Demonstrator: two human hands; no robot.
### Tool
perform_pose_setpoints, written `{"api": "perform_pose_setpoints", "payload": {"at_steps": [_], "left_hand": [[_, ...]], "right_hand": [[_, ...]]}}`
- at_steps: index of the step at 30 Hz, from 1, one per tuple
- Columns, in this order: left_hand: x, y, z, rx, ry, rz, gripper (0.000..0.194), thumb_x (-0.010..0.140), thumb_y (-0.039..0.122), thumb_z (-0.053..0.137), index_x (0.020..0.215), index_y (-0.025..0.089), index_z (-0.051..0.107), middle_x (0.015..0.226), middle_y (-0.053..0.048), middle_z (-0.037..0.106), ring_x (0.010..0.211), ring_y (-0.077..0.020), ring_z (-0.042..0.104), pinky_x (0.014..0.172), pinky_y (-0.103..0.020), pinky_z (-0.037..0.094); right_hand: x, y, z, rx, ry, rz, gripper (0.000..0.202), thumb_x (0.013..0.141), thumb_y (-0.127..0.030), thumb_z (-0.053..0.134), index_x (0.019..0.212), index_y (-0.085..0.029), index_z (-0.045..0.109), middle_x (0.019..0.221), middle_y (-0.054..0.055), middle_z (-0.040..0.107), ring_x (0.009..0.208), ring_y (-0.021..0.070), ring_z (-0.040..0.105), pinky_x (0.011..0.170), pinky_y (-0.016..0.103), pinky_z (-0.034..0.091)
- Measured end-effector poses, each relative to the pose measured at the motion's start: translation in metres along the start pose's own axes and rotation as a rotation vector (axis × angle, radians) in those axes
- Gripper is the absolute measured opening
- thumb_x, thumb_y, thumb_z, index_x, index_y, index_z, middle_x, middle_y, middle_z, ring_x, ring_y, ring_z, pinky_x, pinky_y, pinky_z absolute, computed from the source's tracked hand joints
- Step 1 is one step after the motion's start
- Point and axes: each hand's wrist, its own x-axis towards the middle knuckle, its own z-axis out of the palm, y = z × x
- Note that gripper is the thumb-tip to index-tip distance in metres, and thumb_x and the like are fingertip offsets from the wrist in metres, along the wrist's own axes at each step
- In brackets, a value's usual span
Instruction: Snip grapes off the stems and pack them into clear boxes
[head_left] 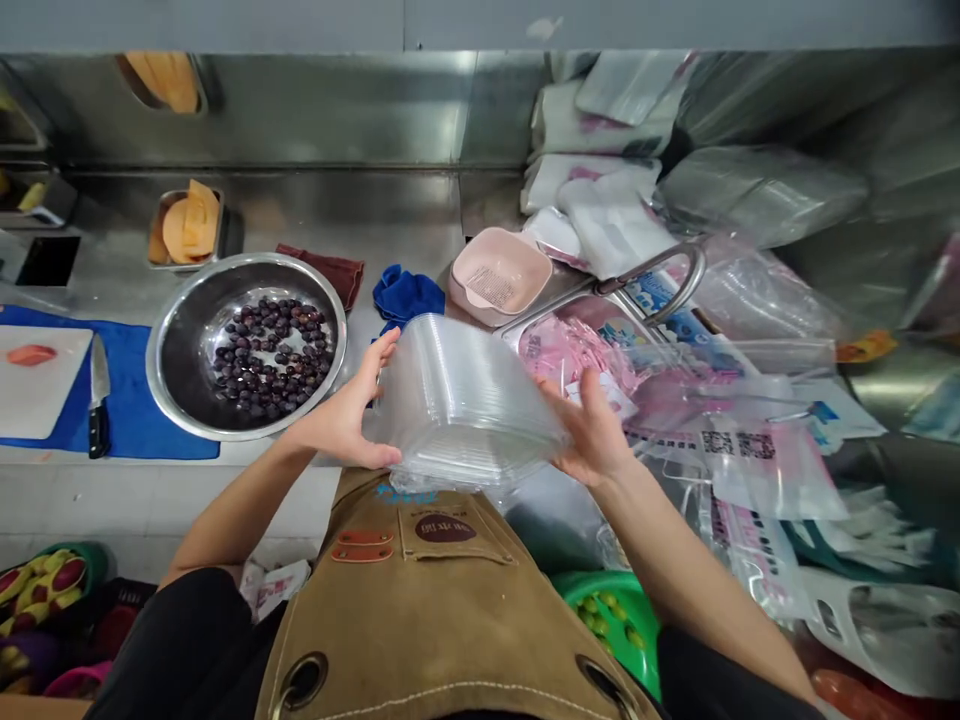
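Observation:
Between my two hands is a stack of clear plastic containers (476, 400), nested together and held in front of my apron. My left hand (356, 405) grips the stack's left end, thumb below and fingers above. At the right end, my right hand (589, 430) presses against the stack with the thumb raised; its other fingers are partly hidden behind the plastic. A blue cloth (407, 295) lies just beyond the stack. Left of it stands a steel bowl (176, 350) with dark grapes (277, 355) inside. A pink plastic basket (514, 265) sits behind on the right.
On the left, a knife (98, 395) lies beside a white cutting board (45, 375) on a blue cloth. A steel tray of cut orange fruit (191, 225) stands behind the bowl. Plastic bags (742, 440) crowd the right side. Below is a green basin (641, 640) of green fruit.

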Motion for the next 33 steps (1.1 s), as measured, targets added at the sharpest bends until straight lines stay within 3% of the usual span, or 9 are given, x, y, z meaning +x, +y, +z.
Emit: {"api": "perform_pose_setpoints", "payload": {"at_steps": [5, 9, 12, 15, 18, 22, 25, 29, 33], "left_hand": [[0.031, 0.023, -0.055, 0.160, 0.026, 0.061, 0.148, 0.059, 0.049, 0.104, 0.181, 0.034, 0.022, 0.188, -0.014, 0.016, 0.173, -0.0540, 0.004, 0.136, -0.076, 0.024], [0.085, 0.012, -0.117, 0.366, 0.005, 0.137, 0.153, 0.056, 0.053, 0.105, 0.181, 0.021, 0.021, 0.188, -0.020, 0.012, 0.173, -0.0543, 0.009, 0.141, -0.069, 0.010], [0.129, -0.006, -0.165, 0.484, 0.027, 0.167, 0.163, 0.049, 0.054, 0.108, 0.179, 0.014, 0.018, 0.188, -0.027, 0.006, 0.173, -0.0558, 0.006, 0.143, -0.066, 0.007], [0.168, -0.021, -0.206, 0.479, -0.031, 0.113, 0.171, 0.040, 0.051, 0.112, 0.179, 0.024, 0.015, 0.187, -0.028, 0.000, 0.172, -0.0574, 0.010, 0.136, -0.074, 0.025], [0.205, -0.035, -0.236, 0.367, -0.039, 0.028, 0.160, 0.039, 0.047, 0.113, 0.170, 0.034, 0.023, 0.186, -0.026, 0.005, 0.170, -0.0535, 0.022, 0.126, -0.073, 0.043], [0.256, -0.058, -0.258, 0.056, 0.245, -0.136, 0.100, 0.071, 0.070, 0.096, 0.146, 0.034, 0.040, 0.174, -0.017, 0.037, 0.151, -0.0356, 0.056, 0.118, -0.061, 0.054], [0.290, -0.077, -0.264, -0.033, 0.469, -0.283, 0.060, 0.102, 0.070, 0.065, 0.144, 0.033, 0.043, 0.163, -0.014, 0.053, 0.128, -0.0258, 0.069, 0.106, -0.051, 0.061], [0.317, -0.093, -0.267, 0.174, 0.579, -0.347, 0.049, 0.103, 0.035, 0.071, 0.147, 0.024, 0.053, 0.162, -0.017, 0.057, 0.130, -0.0272, 0.068, 0.108, -0.044, 0.059], [0.341, -0.097, -0.276, 0.259, 0.653, -0.215, 0.051, 0.099, 0.016, 0.065, 0.149, 0.018, 0.055, 0.162, -0.017, 0.058, 0.142, -0.0253, 0.062, 0.118, -0.039, 0.052]], "right_hand": [[0.069, -0.033, 0.029, -0.085, -0.145, -0.121, 0.099, 0.080, -0.102, 0.058, 0.143, -0.027, 0.070, 0.128, 0.014, 0.081, 0.137, 0.0434, 0.070, 0.108, 0.058, 0.065], [0.141, -0.046, 0.042, -0.092, -0.175, -0.166, 0.108, 0.066, -0.086, 0.086, 0.154, -0.029, 0.059, 0.146, 0.014, 0.074, 0.139, 0.0443, 0.069, 0.115, 0.063, 0.060], [0.203, -0.051, 0.054, -0.147, -0.029, -0.386, 0.125, 0.062, -0.072, 0.094, 0.167, -0.032, 0.038, 0.165, 0.015, 0.058, 0.149, 0.0402, 0.061, 0.124, 0.061, 0.052], [0.265, -0.049, 0.068, -0.251, 0.204, -0.641, 0.147, 0.057, -0.066, 0.098, 0.171, -0.025, 0.014, 0.175, 0.022, 0.039, 0.160, 0.0377, 0.046, 0.134, 0.056, 0.040], [0.319, -0.044, 0.076, -0.376, 0.419, -0.738, 0.145, 0.060, -0.061, 0.099, 0.167, -0.021, 0.010, 0.176, 0.027, 0.028, 0.165, 0.0389, 0.035, 0.139, 0.058, 0.028], [0.375, -0.037, 0.081, -0.553, 0.559, -0.767, 0.129, 0.067, -0.051, 0.098, 0.164, -0.020, 0.019, 0.175, 0.027, 0.022, 0.170, 0.0408, 0.023, 0.142, 0.061, 0.018], [0.404, -0.029, 0.081, -0.630, 0.501, -0.757, 0.128, 0.067, -0.052, 0.099, 0.163, -0.017, 0.022, 0.175, 0.030, 0.018, 0.172, 0.0433, 0.016, 0.142, 0.063, 0.015], [0.427, -0.024, 0.077, -0.692, 0.383, -0.736, 0.133, 0.067, -0.059, 0.100, 0.164, -0.013, 0.020, 0.175, 0.033, 0.015, 0.172, 0.0447, 0.015, 0.142, 0.063, 0.016], [0.450, -0.040, 0.070, -0.734, 0.388, -0.733, 0.128, 0.075, -0.060, 0.094, 0.167, -0.013, 0.018, 0.178, 0.031, 0.014, 0.173, 0.0413, 0.015, 0.143, 0.060, 0.016]]}}
